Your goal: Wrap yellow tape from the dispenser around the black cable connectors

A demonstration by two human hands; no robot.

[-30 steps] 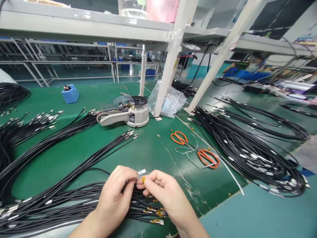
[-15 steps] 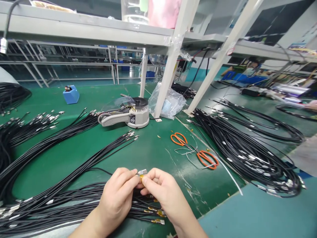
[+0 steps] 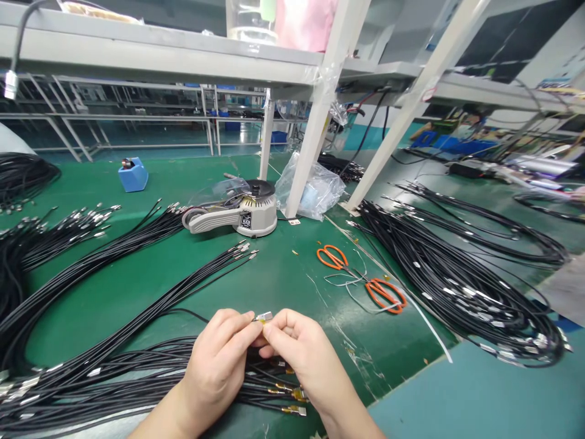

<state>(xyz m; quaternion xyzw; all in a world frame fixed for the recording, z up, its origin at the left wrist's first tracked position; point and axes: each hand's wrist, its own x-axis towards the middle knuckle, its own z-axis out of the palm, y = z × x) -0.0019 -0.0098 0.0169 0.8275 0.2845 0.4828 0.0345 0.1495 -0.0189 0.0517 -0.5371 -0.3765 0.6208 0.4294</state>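
Observation:
My left hand (image 3: 223, 350) pinches a black cable near its end, where a small silver connector (image 3: 264, 316) sticks out between the fingertips. My right hand (image 3: 297, 344) is closed at the same spot, its thumb and forefinger pressed on a scrap of yellow tape (image 3: 262, 323) just below the connector. The fingers cover most of the tape. Beneath both hands lies a bundle of black cables (image 3: 150, 360); several of its ends carry yellow tape and silver connectors (image 3: 299, 411).
A round tape dispenser (image 3: 256, 219) stands ahead on the green table. Two orange-handled scissors (image 3: 386, 297) lie right of centre amid thin grey wire. Coiled black cables (image 3: 457, 292) lie at the right, more bundles (image 3: 196, 280) at the left. White posts (image 3: 315, 116) hold up a shelf.
Less of the yellow tape shows between the fingertips now. Both hands stay in nearly the same place, and the view has shifted slightly.

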